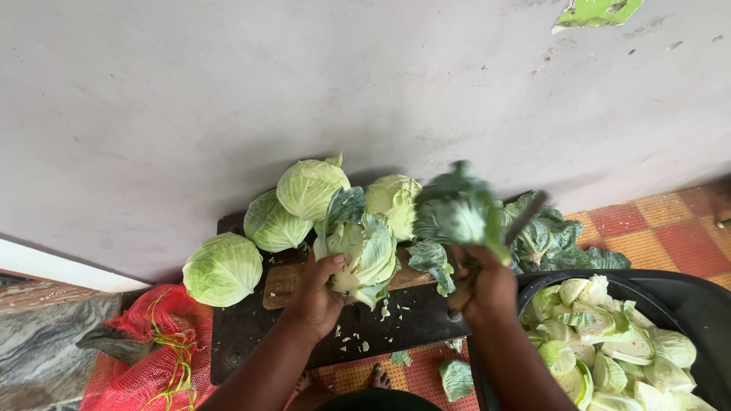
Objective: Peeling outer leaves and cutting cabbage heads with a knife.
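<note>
— What are we seeing at the far left?

— We are looking at a red mesh sack (148,358) lying on the floor, and just beside it a whole cabbage (222,268) sitting at the corner of a dark board (251,327). More cabbage heads (308,186) are leaning against the grey wall (228,91) behind.

— And the left hand?

— We are watching the left hand (318,295) gripping a trimmed cabbage (359,247) from below, fingers closed around its stem end, holding it just above a small wooden block (283,283) on the board.

— What is the right hand doing?

— We are seeing the right hand (487,288) clenched around the handle of a knife (524,219), its blade pointing up and to the right. A loose outer leaf (457,209) is showing blurred just above that hand; we cannot tell whether it is touching the blade.

— And farther right?

— We are finding a heap of dark leaves (560,243) against the wall, then a black tub (685,301) holding cut cabbage pieces (617,346), standing on red and orange floor tiles (670,228).
</note>
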